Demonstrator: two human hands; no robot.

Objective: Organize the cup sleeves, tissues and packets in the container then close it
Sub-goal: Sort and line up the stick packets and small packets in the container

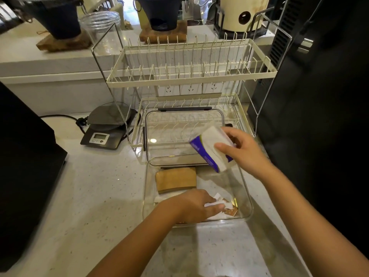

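A pale speckled tabletop [99, 186] is carrying everything here. A clear container [146, 188] is sitting on it near the front, a white wire dish rack [137, 144] is standing just behind, and a digital scale [103, 134] is resting to the left, its black cable [60, 116] trailing across the surface.

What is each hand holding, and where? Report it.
Right hand: tissue pack, gripped across its near end above the container. Left hand: reaching onto the packets inside; its grip cannot be told.

Right hand [242, 151] holds tissue pack [209, 150] above container [146, 188]
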